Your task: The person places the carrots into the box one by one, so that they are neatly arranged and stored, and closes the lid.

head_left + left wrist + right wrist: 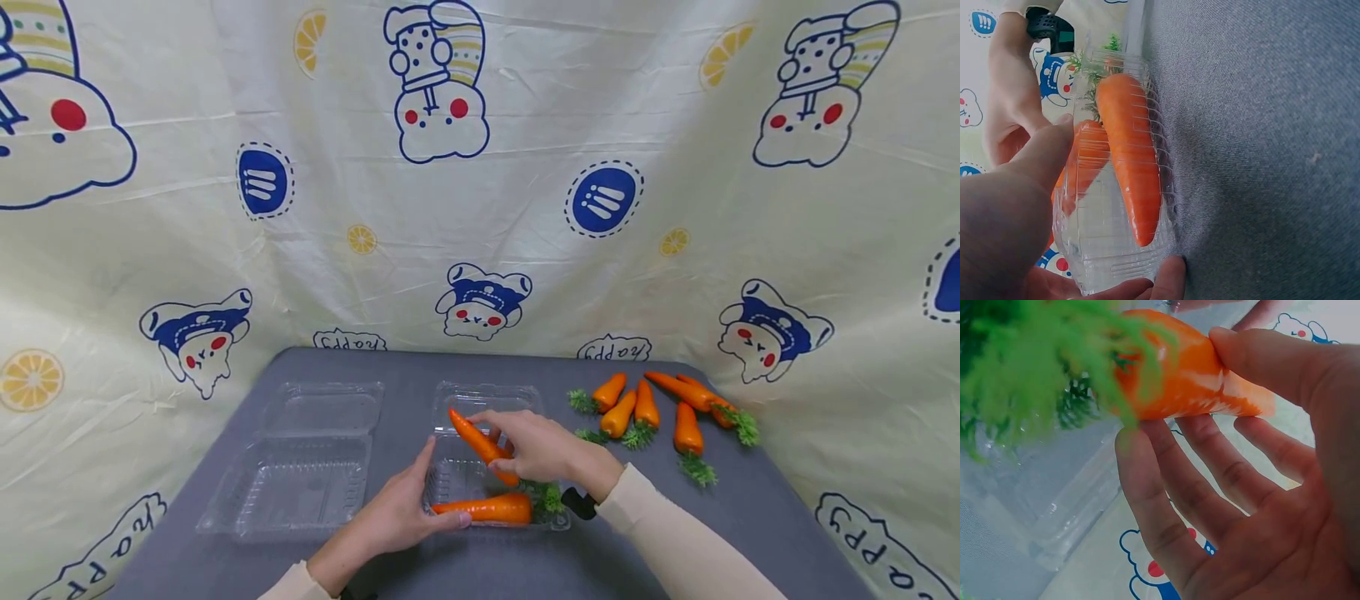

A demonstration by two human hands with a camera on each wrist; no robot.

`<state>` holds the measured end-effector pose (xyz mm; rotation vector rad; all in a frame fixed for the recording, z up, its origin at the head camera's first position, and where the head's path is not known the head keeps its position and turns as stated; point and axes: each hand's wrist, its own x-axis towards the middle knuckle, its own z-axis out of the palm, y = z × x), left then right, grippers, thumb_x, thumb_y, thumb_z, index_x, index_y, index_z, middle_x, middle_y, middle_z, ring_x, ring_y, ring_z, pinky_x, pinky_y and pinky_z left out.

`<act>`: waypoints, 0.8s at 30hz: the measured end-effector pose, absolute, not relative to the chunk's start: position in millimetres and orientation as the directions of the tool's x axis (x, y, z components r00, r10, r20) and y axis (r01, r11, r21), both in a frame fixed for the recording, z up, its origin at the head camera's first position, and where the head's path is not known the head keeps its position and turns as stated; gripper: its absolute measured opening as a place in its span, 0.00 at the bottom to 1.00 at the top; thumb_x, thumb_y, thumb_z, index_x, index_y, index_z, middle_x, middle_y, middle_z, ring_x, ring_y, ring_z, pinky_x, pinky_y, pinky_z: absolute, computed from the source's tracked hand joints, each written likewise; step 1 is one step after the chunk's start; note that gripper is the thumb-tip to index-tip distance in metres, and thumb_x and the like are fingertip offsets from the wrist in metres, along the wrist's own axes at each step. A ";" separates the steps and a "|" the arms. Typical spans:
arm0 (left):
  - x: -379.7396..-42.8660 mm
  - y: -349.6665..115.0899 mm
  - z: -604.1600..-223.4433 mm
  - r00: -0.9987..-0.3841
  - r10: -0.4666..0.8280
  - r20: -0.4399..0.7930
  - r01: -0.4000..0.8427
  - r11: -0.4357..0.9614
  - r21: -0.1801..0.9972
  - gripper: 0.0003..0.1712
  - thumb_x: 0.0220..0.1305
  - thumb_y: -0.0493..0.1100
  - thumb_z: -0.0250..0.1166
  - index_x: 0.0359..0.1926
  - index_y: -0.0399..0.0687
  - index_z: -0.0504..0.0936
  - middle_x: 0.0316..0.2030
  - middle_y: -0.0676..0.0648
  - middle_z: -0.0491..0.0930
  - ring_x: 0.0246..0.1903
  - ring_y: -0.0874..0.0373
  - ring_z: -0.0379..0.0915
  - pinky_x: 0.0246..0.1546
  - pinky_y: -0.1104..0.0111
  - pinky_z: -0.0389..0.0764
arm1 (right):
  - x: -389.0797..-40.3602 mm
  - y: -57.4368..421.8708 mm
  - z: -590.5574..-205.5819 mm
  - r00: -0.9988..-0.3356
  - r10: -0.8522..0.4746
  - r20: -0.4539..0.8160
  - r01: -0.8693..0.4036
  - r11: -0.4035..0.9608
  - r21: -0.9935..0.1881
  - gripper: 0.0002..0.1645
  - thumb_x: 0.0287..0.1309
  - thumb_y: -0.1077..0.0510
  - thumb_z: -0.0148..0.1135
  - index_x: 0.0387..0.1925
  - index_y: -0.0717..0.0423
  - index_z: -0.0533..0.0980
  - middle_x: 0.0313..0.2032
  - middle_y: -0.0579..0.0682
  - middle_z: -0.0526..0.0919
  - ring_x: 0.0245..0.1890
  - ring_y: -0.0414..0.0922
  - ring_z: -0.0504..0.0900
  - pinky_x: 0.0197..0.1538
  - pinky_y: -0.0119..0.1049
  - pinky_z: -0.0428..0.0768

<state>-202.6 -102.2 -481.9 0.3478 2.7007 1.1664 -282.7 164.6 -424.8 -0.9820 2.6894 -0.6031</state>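
My right hand (536,450) pinches an orange carrot (1179,369) with green leafy tops between thumb and fingers. This carrot slants over a clear plastic clamshell box (450,477), its tip pointing up and left in the head view. Along the box's near side lies another carrot (498,509), seen through the ribbed wall as a large carrot (1127,150) in the left wrist view. My left hand (393,508) holds the box at its near left corner, thumb over the near rim and fingers along the left end.
A second open clear box (300,483) stands on the grey table (405,575) at the left. Several carrots (687,429) with green tops lie loose at the right. Behind the table hangs a printed cloth (525,208).
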 end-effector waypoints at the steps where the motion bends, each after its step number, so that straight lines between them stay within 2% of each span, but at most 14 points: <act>1: -202.5 -102.2 -482.1 -0.957 0.282 -0.075 0.139 0.666 0.733 0.79 0.64 0.67 0.88 0.96 0.41 0.49 0.88 0.27 0.66 0.82 0.25 0.73 0.78 0.28 0.77 | -282.3 164.4 -425.8 -0.753 -0.655 -0.067 -0.565 0.694 -0.447 0.43 0.74 0.56 0.82 0.84 0.39 0.75 0.61 0.48 0.93 0.46 0.39 0.88 0.57 0.45 0.95; 6: -202.9 -102.8 -483.7 -0.955 0.288 -0.075 0.143 0.666 0.732 0.78 0.64 0.68 0.87 0.96 0.41 0.48 0.88 0.28 0.66 0.82 0.25 0.73 0.78 0.27 0.77 | -280.9 164.5 -429.6 -0.744 -0.660 -0.105 -0.558 0.701 -0.444 0.43 0.74 0.56 0.83 0.84 0.39 0.76 0.63 0.47 0.92 0.48 0.39 0.88 0.60 0.45 0.95; 15: -202.1 -102.4 -485.3 -0.957 0.282 -0.063 0.145 0.659 0.738 0.79 0.64 0.68 0.87 0.96 0.40 0.48 0.87 0.26 0.66 0.82 0.25 0.72 0.80 0.28 0.75 | -280.2 165.5 -434.7 -0.713 -0.685 -0.151 -0.571 0.693 -0.440 0.37 0.73 0.56 0.83 0.79 0.41 0.81 0.61 0.46 0.93 0.50 0.40 0.88 0.63 0.49 0.94; 19: -201.5 -102.2 -485.1 -0.957 0.285 -0.054 0.154 0.657 0.738 0.79 0.64 0.67 0.87 0.96 0.39 0.49 0.87 0.25 0.66 0.81 0.24 0.73 0.80 0.28 0.76 | -281.4 166.3 -438.0 -0.697 -0.699 -0.160 -0.584 0.682 -0.439 0.34 0.72 0.57 0.83 0.75 0.40 0.83 0.60 0.45 0.94 0.50 0.39 0.88 0.62 0.47 0.94; 24: -202.4 -102.8 -484.9 -0.955 0.293 -0.039 0.169 0.652 0.739 0.79 0.64 0.66 0.88 0.96 0.39 0.48 0.87 0.25 0.68 0.80 0.25 0.74 0.79 0.29 0.77 | -282.7 166.3 -438.8 -0.680 -0.712 -0.175 -0.593 0.674 -0.441 0.26 0.73 0.57 0.83 0.67 0.40 0.86 0.55 0.43 0.94 0.46 0.36 0.87 0.57 0.40 0.93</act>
